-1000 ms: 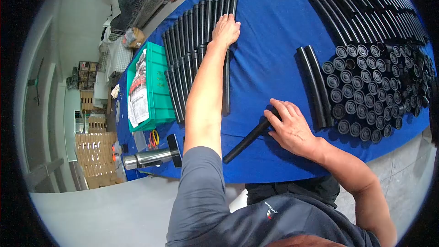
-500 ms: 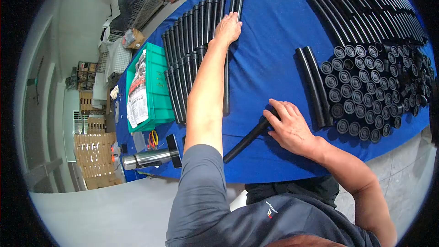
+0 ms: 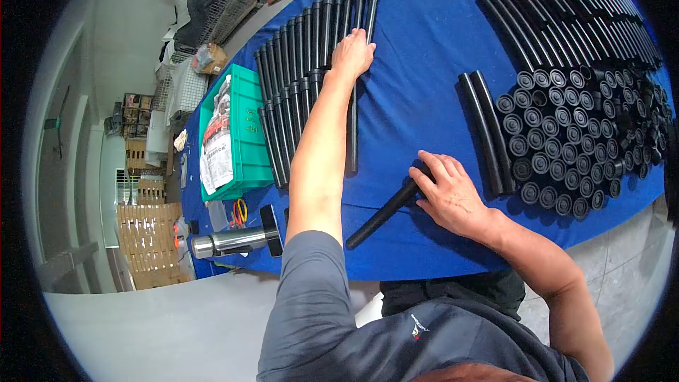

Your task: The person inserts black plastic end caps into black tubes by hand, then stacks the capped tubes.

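Observation:
My left hand [image 3: 351, 54] reaches far across the blue table [image 3: 424, 64] and rests flat on the near end of a row of long black tubes [image 3: 311, 35], fingers touching the rightmost ones. Below it another row of black tubes [image 3: 283, 127] lies side by side. My right hand [image 3: 449, 194] presses on one end of a single black tube [image 3: 382, 216] lying slanted near the table's front edge. Two short black tubes [image 3: 484, 131] lie just beyond that hand.
A cluster of several upright black caps [image 3: 573, 138] fills the right side. Long curved black tubes [image 3: 566, 7] lie at the far right. A green crate [image 3: 237, 131] with a printed bag, a steel flask [image 3: 226, 244] and cardboard boxes [image 3: 145, 240] are at the left.
My left hand pushed the rightmost tubes of the far row forward, then settled them in line with the row. My right hand and its tube stayed put.

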{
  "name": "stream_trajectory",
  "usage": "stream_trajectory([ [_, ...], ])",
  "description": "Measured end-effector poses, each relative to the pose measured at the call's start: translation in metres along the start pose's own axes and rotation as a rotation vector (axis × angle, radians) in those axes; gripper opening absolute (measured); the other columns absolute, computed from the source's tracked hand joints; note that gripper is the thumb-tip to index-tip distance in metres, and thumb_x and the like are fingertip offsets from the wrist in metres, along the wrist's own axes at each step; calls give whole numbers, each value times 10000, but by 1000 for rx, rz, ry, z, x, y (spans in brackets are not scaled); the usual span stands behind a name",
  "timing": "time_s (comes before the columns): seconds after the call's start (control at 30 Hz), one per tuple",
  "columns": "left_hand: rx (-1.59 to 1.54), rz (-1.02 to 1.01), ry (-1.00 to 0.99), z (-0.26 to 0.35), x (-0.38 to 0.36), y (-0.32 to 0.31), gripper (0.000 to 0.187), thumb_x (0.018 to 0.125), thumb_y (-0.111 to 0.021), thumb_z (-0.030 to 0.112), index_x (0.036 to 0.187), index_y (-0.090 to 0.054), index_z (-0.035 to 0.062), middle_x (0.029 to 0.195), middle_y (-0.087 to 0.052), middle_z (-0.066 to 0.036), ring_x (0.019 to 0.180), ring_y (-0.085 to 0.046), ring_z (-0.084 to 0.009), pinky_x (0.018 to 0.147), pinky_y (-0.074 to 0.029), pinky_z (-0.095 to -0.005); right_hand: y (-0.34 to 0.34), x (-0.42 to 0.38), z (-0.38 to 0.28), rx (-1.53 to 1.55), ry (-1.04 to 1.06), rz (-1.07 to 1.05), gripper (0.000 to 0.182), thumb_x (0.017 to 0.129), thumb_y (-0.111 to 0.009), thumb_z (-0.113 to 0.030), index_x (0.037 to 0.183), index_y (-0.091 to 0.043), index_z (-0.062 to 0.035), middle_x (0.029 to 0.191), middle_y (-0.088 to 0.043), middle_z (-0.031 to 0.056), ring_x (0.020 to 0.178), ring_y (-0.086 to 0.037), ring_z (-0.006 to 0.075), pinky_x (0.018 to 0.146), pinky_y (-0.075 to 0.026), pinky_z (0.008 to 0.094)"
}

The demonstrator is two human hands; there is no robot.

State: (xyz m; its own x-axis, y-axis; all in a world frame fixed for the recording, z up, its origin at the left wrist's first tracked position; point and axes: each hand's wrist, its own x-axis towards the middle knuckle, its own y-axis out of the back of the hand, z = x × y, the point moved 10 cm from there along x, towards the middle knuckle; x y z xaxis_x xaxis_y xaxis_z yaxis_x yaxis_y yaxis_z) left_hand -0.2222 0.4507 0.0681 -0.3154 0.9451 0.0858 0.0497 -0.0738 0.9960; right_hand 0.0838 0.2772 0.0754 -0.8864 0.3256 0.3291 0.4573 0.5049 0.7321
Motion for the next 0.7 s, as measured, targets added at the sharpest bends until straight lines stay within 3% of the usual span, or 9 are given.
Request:
stream_trajectory([
  [0.1,58,-16,46,-11,2,-1,558,972,-574,358,1355,-555,-48,1395,-561,-282,1350,-504,-408,1109,-443,-480,-1,0,1,-1,4,-3,626,758,-789,-157,1318,-550,-12,1409,-465,257,1291,-486,413,1101,-401,517],
  [0.2,118,-38,34,-14,3,-1,567,976,-559,387,1352,-566,-37,1411,-545,-290,1414,-435,-395,1136,-413,-486,-1,0,0,3,4,-3,622,762,-784,-151,1319,-548,-10,1408,-465,258,1292,-485,413,1100,-402,517],
  [0.23,79,-120,137,-17,0,2,587,974,-559,412,1365,-561,-27,1471,-497,-277,1432,-412,-401,1161,-376,-498,-2,0,0,5,4,-2,620,762,-783,-150,1319,-548,-10,1407,-466,258,1293,-485,413,1100,-402,517],
  [0.33,-11,-56,223,-15,-12,17,545,980,-579,393,1279,-589,-63,1443,-541,-233,1430,-411,-407,1131,-427,-485,-1,0,1,15,6,-4,617,760,-782,-146,1315,-549,-8,1404,-467,258,1292,-485,413,1100,-402,515],
  [0.37,-32,-48,186,-12,-11,19,565,993,-561,395,1376,-543,-20,1523,-464,-217,1463,-359,-409,1156,-397,-479,0,1,1,21,8,-6,617,759,-782,-145,1313,-549,-7,1403,-468,258,1291,-485,413,1100,-401,515],
  [0.47,-24,165,-102,-6,-3,8,551,1007,-540,378,1467,-495,78,1593,-371,-191,1479,-330,-406,1184,-357,-483,1,1,0,5,-3,5,615,757,-782,-142,1310,-550,-7,1401,-469,256,1286,-487,412,1099,-402,511],
  [0.5,-29,128,-140,-2,1,3,511,1019,-521,370,1502,-482,205,1628,-311,-177,1502,-284,-401,1209,-305,-513,0,1,-1,6,0,1,613,757,-783,-141,1309,-550,-7,1400,-469,256,1285,-487,412,1096,-403,511],
  [0.63,59,-23,-96,-1,12,-12,469,1022,-506,373,1484,-502,290,1643,-295,-148,1530,-228,-375,1211,-261,-589,1,2,0,10,7,-4,610,756,-785,-140,1305,-552,-11,1397,-469,253,1281,-489,410,1088,-408,511],
  [0.7,110,-49,-76,-4,18,-12,468,1024,-501,400,1477,-513,285,1633,-320,-148,1518,-254,-385,1198,-287,-575,1,2,0,15,7,-1,613,753,-788,-140,1304,-552,-13,1396,-469,252,1279,-491,410,1085,-410,512],
])
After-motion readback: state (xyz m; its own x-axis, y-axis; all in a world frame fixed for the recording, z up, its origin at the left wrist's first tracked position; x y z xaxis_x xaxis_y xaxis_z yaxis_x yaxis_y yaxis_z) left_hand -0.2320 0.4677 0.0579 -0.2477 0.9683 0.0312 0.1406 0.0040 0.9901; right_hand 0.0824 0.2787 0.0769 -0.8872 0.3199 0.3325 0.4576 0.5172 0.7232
